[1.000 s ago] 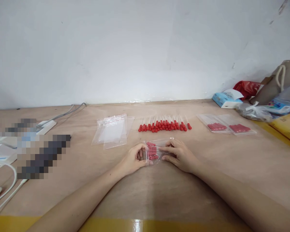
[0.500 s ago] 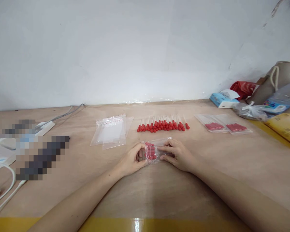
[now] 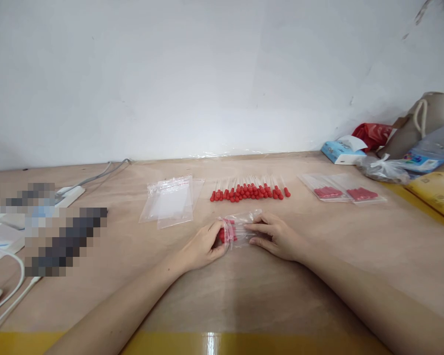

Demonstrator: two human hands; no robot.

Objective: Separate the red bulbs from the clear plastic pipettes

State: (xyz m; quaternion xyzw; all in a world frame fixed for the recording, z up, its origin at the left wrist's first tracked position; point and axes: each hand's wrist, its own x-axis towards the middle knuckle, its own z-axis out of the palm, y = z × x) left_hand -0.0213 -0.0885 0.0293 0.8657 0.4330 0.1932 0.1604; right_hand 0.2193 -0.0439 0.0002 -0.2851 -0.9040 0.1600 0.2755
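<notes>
Between my hands, low over the table, is a clear plastic bag (image 3: 243, 239) with several red-bulbed droppers (image 3: 227, 232) in its left end, their clear stems pointing right. My left hand (image 3: 206, 244) curls its fingers and thumb around the red bulbs and the bag's left edge. On the other end, my right hand (image 3: 276, 236) pinches the bag, thumb and fingers lying against the plastic. Beyond my hands, a row of loose red-bulbed droppers (image 3: 249, 191) lies with the bulbs toward me. Flat clear zip bags (image 3: 173, 202) overlap at the left.
Two bags of red-bulbed droppers (image 3: 327, 192) lie right of the row. Farther right are a blue tissue pack (image 3: 342, 152), a tied plastic bag (image 3: 385, 169) and a yellow package (image 3: 436, 195). White cables (image 3: 20, 266) and blurred-out items occupy the left side. A wall rises behind.
The red bulbs in the bag have shifted slightly left, into my left hand's grasp. My right hand has moved a little to the right along the bag.
</notes>
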